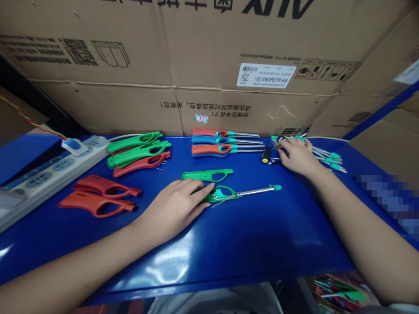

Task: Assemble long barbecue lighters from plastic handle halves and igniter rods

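Note:
My left hand (178,203) is closed on the rear of an opened green lighter (225,194), a long-nosed one with a metal tube and teal tip pointing right. A thin wire hangs loose from its handle. Just behind it lies a separate green shell half (209,175). At the back right my right hand (296,155) reaches into a heap of small parts, its fingers bent down; whatever they pinch is hidden. Metal tubes with teal ends (330,159) stick out beside that hand. A black screwdriver handle with a yellow end (266,155) is just left of its fingertips.
Long lighters (212,150) in red, blue and orange are lined up at the back. Green shells (139,150) and red shells (104,187) lie left, beside a white power strip (62,165). A cardboard box (203,96) walls the back. A lower box holds more lighters (350,296).

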`<state>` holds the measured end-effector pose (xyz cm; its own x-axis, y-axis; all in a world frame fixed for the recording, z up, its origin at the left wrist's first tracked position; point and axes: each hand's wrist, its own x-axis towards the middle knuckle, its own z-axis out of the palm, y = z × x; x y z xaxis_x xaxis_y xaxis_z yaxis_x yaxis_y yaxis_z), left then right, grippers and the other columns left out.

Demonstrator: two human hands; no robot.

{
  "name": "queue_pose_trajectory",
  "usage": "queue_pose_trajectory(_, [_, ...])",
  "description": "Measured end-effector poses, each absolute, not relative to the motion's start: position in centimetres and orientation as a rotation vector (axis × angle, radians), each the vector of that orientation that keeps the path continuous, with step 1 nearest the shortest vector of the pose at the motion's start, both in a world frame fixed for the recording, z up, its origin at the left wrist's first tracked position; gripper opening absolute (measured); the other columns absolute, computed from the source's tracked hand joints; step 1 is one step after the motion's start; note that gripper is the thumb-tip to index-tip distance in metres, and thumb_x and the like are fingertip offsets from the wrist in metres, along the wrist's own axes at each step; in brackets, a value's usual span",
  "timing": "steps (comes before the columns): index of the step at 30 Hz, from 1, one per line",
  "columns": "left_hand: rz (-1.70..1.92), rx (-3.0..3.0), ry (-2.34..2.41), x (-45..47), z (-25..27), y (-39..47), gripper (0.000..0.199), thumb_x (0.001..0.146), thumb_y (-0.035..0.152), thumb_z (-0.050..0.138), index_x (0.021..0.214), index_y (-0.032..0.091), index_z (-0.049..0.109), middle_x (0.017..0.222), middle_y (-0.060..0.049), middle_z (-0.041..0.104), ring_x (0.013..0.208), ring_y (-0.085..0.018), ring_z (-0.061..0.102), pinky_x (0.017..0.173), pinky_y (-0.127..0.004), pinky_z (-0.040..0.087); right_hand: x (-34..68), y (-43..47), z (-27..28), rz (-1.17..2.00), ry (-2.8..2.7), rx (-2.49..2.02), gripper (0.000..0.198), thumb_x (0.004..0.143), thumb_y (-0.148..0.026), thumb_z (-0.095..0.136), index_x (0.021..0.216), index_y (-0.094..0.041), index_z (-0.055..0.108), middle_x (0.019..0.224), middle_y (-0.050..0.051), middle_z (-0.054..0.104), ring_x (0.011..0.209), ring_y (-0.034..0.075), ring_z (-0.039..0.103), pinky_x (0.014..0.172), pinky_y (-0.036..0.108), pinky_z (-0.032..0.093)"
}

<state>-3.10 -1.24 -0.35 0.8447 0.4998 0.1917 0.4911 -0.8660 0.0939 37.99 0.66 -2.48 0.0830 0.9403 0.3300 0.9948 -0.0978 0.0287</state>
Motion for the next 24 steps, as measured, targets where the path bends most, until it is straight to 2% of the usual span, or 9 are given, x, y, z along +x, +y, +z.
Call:
queue_pose_trajectory(4, [0.338,2.981,0.833,-3.2,-0.1,-1.4,0.036,0.101,0.034,0.053,0.133,0.022,0.064,0.117,-0.011,0.068,0.103,-0.028,0.065,0.088,-0.044,0.054,37.8,0.7,-2.6,-0.375,-1.920,-2.194,0.031,0.087,-0.028,0.043,0.104,-0.018,0.068,0.113,0.018,0.068,0.118,0.038,0.054,0.104,0.067,0.030])
queue_pose_trajectory(10, [0.272,2.955,0.801,-3.2,0.0,-1.6,0.032,0.102,0.030,0.050,0.124,0.019,0.070,0.107,-0.011,0.067,0.096,-0.026,0.065,0.085,-0.042,0.055,37.5,0.8,-2.4,-0.358,-1.773,-2.262,0.015,0.082,-0.029,0.051,0.083,-0.019,0.062,0.102,0.015,0.071,0.110,0.036,0.058,0.102,0.062,0.031])
queue_pose_trajectory(16, [0.265,2.984,0.757,-3.0,0.2,-1.6,0.031,0.103,0.027,0.047,0.120,0.017,0.071,0.101,-0.010,0.066,0.090,-0.023,0.062,0.080,-0.038,0.055,37.3,1.2,-2.4,-0.300,-1.634,-2.314,0.027,0.078,-0.023,0.053,0.103,-0.017,0.061,0.098,0.014,0.073,0.105,0.038,0.061,0.088,0.055,0.040])
queue_pose_trajectory(21, [0.244,3.006,0.769,-3.0,0.4,-1.8,0.033,0.104,0.024,0.045,0.122,0.017,0.070,0.100,-0.011,0.066,0.089,-0.024,0.062,0.078,-0.039,0.054,37.2,0.6,-1.4,-0.288,-1.597,-2.304,0.011,0.076,-0.020,0.057,0.079,-0.016,0.067,0.096,0.021,0.072,0.106,0.042,0.058,0.088,0.059,0.038])
queue_pose_trajectory(24, [0.262,2.930,0.805,-3.1,0.4,-1.8,0.031,0.102,0.026,0.049,0.124,0.019,0.070,0.104,-0.011,0.067,0.093,-0.025,0.064,0.082,-0.042,0.055,37.1,-0.1,-0.2,-0.285,-1.554,-2.233,0.010,0.077,-0.023,0.061,0.072,-0.016,0.067,0.093,0.023,0.072,0.106,0.044,0.057,0.090,0.063,0.034])
